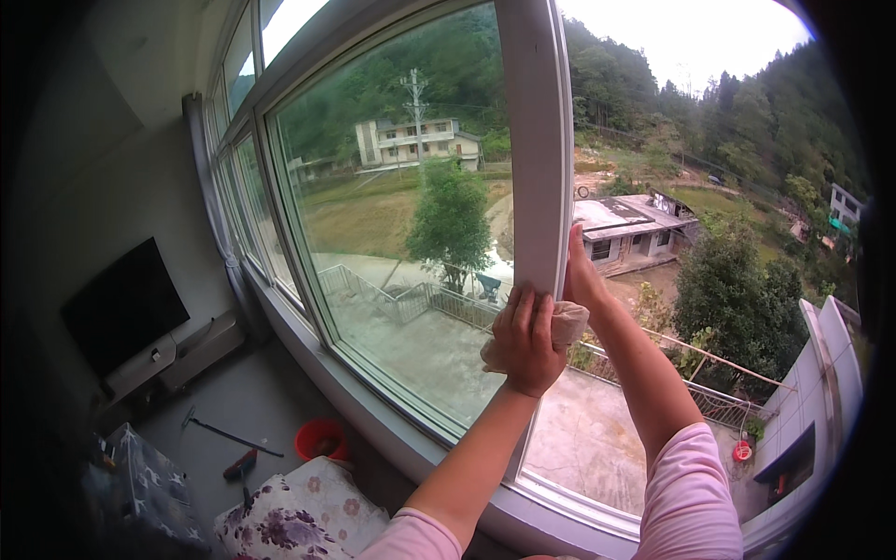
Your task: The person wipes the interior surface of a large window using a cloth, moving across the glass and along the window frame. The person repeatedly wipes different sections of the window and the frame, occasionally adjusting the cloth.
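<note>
My left hand (pixel 528 343) is closed on a crumpled beige cloth (pixel 570 323) and presses it against the inner face of the upright white window frame (pixel 542 154). Part of the cloth sticks out on both sides of the hand. On the outer side of the same upright, my right hand (pixel 582 269) lies along the edge with its thumb upward; its other fingers are mostly hidden behind the frame. To the left of the upright is a large glass pane (pixel 392 210). The window opening to the right shows the yard outside.
Below the window runs the sill (pixel 392 413). A red bucket (pixel 320 441), a brush (pixel 240 465), a squeegee with a long handle (pixel 236 435) and flowered fabric (pixel 315 511) are down inside the room. A television (pixel 126 315) stands at the far left, near a curtain (pixel 220 203).
</note>
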`<act>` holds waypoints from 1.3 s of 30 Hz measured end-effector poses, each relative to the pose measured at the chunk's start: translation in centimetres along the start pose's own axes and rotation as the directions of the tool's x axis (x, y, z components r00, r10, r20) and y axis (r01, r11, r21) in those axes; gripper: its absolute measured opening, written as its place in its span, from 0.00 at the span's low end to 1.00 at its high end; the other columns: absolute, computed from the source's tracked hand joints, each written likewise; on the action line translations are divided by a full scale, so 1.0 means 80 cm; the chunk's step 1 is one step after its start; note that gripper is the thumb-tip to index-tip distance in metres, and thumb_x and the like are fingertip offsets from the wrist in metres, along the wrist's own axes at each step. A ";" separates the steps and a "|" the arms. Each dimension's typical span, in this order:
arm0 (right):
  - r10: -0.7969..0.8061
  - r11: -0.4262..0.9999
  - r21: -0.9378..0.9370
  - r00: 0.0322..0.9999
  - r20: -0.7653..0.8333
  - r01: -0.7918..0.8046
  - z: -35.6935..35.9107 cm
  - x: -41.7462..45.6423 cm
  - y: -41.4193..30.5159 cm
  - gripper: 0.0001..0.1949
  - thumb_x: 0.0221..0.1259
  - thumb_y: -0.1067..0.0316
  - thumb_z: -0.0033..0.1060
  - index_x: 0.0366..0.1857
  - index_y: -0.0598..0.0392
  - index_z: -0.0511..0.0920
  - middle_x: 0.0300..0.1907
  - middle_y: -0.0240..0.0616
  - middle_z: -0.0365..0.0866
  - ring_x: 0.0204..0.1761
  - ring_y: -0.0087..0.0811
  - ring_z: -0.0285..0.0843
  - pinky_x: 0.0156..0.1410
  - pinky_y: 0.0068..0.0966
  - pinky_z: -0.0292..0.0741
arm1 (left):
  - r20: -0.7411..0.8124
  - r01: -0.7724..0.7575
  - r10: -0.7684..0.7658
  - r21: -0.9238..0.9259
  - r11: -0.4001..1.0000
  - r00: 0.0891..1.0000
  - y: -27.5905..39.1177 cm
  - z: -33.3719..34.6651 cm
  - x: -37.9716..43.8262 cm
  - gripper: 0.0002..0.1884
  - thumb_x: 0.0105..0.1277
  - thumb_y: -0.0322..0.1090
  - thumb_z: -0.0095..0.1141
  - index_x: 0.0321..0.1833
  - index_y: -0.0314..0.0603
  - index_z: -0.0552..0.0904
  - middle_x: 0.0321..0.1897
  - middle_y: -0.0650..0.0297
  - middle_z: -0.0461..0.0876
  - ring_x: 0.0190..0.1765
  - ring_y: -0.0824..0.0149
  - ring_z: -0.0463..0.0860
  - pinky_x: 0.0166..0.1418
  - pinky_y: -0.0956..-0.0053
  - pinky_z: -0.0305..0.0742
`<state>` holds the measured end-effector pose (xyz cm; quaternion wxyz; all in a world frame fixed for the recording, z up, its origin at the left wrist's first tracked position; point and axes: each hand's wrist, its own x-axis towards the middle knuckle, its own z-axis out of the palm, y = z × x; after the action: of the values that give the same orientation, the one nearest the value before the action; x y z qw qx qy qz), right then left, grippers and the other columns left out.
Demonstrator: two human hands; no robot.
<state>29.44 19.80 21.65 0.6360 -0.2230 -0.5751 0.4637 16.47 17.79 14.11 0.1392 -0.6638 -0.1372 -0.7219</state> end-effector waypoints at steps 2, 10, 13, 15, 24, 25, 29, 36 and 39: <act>0.071 0.997 -0.008 0.995 -0.065 -0.072 -0.016 -0.010 0.017 0.40 0.69 0.30 0.21 0.67 0.58 0.63 0.60 0.42 0.73 0.61 0.32 0.72 0.65 0.30 0.72 | -0.006 0.009 -0.009 -0.018 1.000 1.000 0.007 0.003 0.000 0.24 0.63 0.36 0.55 0.62 0.37 0.71 0.61 0.46 0.70 0.62 0.40 0.71 0.63 0.50 0.66; 0.276 0.955 0.136 0.958 -0.077 -0.265 -0.004 -0.051 0.065 0.41 0.68 0.30 0.26 0.69 0.59 0.61 0.64 0.46 0.70 0.64 0.37 0.70 0.68 0.32 0.69 | -0.012 0.019 -0.019 0.072 0.997 1.000 -0.001 -0.001 0.001 0.27 0.63 0.41 0.58 0.62 0.37 0.69 0.61 0.45 0.69 0.62 0.40 0.71 0.64 0.50 0.67; 0.180 0.967 0.193 0.983 -0.045 -0.168 -0.002 -0.041 0.081 0.41 0.68 0.30 0.26 0.68 0.61 0.62 0.63 0.46 0.71 0.64 0.38 0.71 0.68 0.32 0.70 | -0.024 -0.003 0.005 0.089 0.996 1.000 -0.004 -0.002 0.005 0.27 0.61 0.37 0.60 0.62 0.37 0.68 0.62 0.45 0.69 0.62 0.42 0.70 0.65 0.52 0.66; 0.218 0.929 0.284 0.971 0.101 -0.238 -0.006 -0.036 0.082 0.41 0.69 0.31 0.25 0.67 0.63 0.63 0.62 0.47 0.72 0.63 0.37 0.72 0.68 0.32 0.69 | -0.019 -0.010 0.012 0.106 0.994 1.000 -0.007 -0.002 0.006 0.28 0.61 0.36 0.60 0.62 0.36 0.68 0.62 0.45 0.68 0.63 0.43 0.70 0.65 0.53 0.65; 0.074 0.993 -0.061 0.933 -0.352 -0.102 -0.033 -0.167 -0.013 0.43 0.58 0.19 0.24 0.50 0.53 0.74 0.37 0.35 0.78 0.38 0.29 0.79 0.43 0.30 0.78 | -0.004 -0.039 0.040 0.092 0.995 0.999 -0.009 -0.005 0.006 0.26 0.62 0.32 0.52 0.64 0.34 0.67 0.64 0.46 0.67 0.65 0.44 0.68 0.69 0.55 0.62; 0.054 0.996 -0.041 0.926 -0.373 -0.074 -0.047 -0.192 -0.024 0.43 0.57 0.19 0.25 0.48 0.53 0.75 0.35 0.35 0.78 0.37 0.29 0.78 0.41 0.28 0.78 | -0.010 -0.033 0.034 0.091 0.995 0.999 -0.008 -0.003 0.005 0.26 0.63 0.32 0.51 0.64 0.34 0.67 0.63 0.46 0.67 0.65 0.44 0.68 0.69 0.55 0.62; 0.021 0.988 -0.138 0.931 -0.363 -0.076 -0.063 -0.273 -0.083 0.48 0.51 0.15 0.23 0.42 0.58 0.75 0.33 0.40 0.78 0.35 0.33 0.79 0.40 0.31 0.79 | -0.017 -0.040 0.041 0.086 0.996 0.999 -0.006 -0.007 0.005 0.24 0.64 0.33 0.51 0.63 0.34 0.68 0.63 0.45 0.68 0.64 0.45 0.69 0.68 0.57 0.63; -0.135 0.932 -0.363 0.939 -0.316 0.011 -0.089 -0.410 -0.193 0.36 0.68 0.31 0.27 0.40 0.61 0.75 0.34 0.45 0.78 0.35 0.39 0.80 0.41 0.35 0.79 | -0.008 -0.059 0.060 0.100 0.993 0.998 -0.007 -0.011 0.012 0.25 0.64 0.31 0.53 0.64 0.32 0.67 0.62 0.44 0.68 0.63 0.45 0.70 0.68 0.58 0.63; -0.265 0.773 -0.631 0.938 -0.222 0.069 -0.110 -0.486 -0.247 0.33 0.71 0.37 0.31 0.36 0.63 0.75 0.30 0.48 0.78 0.31 0.42 0.80 0.38 0.37 0.80 | -0.040 -0.051 0.055 0.097 0.994 0.998 -0.004 -0.009 0.010 0.22 0.67 0.34 0.50 0.63 0.34 0.69 0.62 0.45 0.70 0.63 0.44 0.71 0.67 0.55 0.65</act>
<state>47.82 -20.23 15.27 0.6470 -0.4324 -0.6090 0.1532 15.64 17.76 14.85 0.1930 -0.6442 -0.1510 -0.7245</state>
